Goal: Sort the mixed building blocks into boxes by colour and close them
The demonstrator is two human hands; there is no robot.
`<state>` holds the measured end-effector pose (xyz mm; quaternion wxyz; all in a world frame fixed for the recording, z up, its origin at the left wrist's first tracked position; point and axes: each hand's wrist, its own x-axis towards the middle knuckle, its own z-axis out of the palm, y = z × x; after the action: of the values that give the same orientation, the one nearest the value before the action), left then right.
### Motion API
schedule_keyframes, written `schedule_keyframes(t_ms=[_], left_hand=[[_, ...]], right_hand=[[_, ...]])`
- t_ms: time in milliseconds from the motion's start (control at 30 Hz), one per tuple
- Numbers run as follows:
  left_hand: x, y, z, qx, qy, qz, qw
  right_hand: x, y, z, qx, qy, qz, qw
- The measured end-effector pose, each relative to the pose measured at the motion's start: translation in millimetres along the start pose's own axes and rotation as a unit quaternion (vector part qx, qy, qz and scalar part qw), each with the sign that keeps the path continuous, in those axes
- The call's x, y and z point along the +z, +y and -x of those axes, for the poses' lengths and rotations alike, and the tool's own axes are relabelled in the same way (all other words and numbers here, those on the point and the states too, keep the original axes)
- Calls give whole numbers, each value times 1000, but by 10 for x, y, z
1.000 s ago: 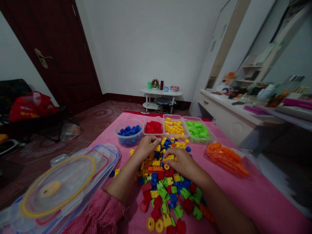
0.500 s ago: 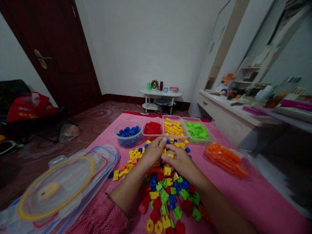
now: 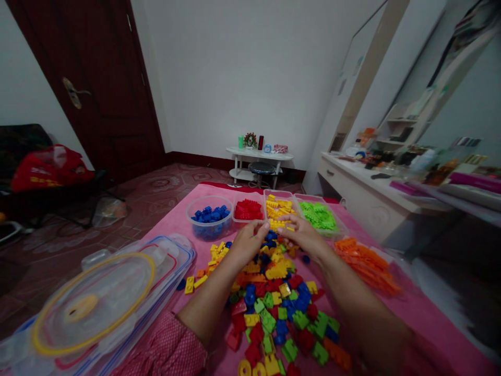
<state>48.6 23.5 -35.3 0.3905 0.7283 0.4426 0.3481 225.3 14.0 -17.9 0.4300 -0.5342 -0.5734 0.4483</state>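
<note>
My left hand is over the back of a mixed pile of toy bricks. Its thumb and fingers are pressed together, and whatever they hold is hidden. To its right, my right hand reaches to the near side of the clear container of yellow bricks. Its curved fingers and thumb close around a yellow toy brick, which is partly covered. Yellow, blue, red, green and orange pieces lie below and between my forearms.
Along the back stand a round tub of blue bricks, a box of red bricks and a box of green bricks. Orange bricks fill a container at right. Stacked clear lids lie at left on the pink cloth.
My hands were close together over the pile; now my right hand has moved away to the right and forward, toward the yellow container. My left hand stays nearly in place. The view shifted slightly.
</note>
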Motion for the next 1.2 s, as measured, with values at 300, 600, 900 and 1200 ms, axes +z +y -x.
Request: schedule_keyframes(t_ms=[300,600,900,1200], left_hand=[[31,-65,0,36,-42,-65,996],[-314,-31,54,11,-110,-239,965],[-406,-131,69,-32,-106,-367,924],[-294,-247,53,17,-146,-395,907]], right_hand=[[-362,-77,-544,-97,175,235,951],[-152,204,249,-62,-39,370,926],[-47,304,516,-44,-81,427,899],[165,374,448,-67,-50,395,915]])
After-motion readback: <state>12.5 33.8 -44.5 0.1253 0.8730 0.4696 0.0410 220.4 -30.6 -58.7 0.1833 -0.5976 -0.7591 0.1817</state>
